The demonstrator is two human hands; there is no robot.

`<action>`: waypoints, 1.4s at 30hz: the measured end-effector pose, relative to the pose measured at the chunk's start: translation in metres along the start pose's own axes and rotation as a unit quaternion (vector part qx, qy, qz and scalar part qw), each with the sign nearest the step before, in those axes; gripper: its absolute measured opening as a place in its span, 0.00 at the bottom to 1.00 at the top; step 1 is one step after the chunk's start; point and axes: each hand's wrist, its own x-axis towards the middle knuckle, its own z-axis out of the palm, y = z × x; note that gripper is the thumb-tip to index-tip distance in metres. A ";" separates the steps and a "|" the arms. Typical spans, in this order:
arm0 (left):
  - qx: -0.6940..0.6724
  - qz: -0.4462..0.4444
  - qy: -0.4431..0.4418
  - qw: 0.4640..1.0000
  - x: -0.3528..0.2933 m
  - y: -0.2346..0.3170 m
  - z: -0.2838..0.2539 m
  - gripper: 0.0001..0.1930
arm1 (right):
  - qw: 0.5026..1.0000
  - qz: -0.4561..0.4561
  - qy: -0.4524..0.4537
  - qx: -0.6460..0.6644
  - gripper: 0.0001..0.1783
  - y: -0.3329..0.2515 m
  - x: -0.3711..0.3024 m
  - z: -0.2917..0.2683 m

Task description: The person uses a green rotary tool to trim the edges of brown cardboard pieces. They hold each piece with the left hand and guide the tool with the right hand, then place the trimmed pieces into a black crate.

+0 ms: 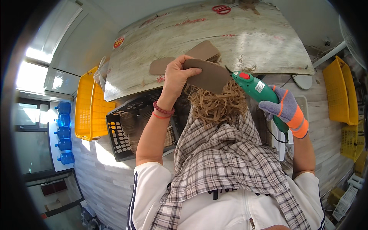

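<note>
My left hand [179, 74], bare with a beaded bracelet on the wrist, pinches a flat brown sole-shaped piece [209, 78] between thumb and fingers. In a grey and orange glove, my right hand [281, 107] is wrapped round a green handheld electric trimmer [255, 87] with a red switch. The trimmer's thin dark tip is close to the right edge of the piece; whether they touch I cannot tell. Below the piece, a heap of curly brown trimmings [216, 103] lies on my checked apron [230, 153]. Beyond my left hand, a stack of similar brown pieces [203, 51] rests on the table.
A wooden-topped table [161, 34] stands in front, with another brown piece [162, 66] and red-handled scissors [221, 9]. A black crate [119, 134] filled with flat pieces is at my left. Yellow baskets [86, 103] stand on both sides. The trimmer's cord [274, 136] hangs near my right hand.
</note>
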 end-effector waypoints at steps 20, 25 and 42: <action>0.045 -0.066 -0.145 0.986 -0.002 -0.016 -0.008 0.18 | 0.996 -0.052 -0.027 -0.069 0.27 0.000 0.049 0.040; -0.011 -0.047 0.173 0.984 0.034 -0.045 -0.138 0.17 | 0.999 0.004 0.039 -0.004 0.25 0.016 0.039 0.024; 0.599 0.097 0.081 0.791 0.083 -0.099 -0.028 0.34 | 0.995 0.029 0.088 -0.030 0.25 0.090 0.026 0.021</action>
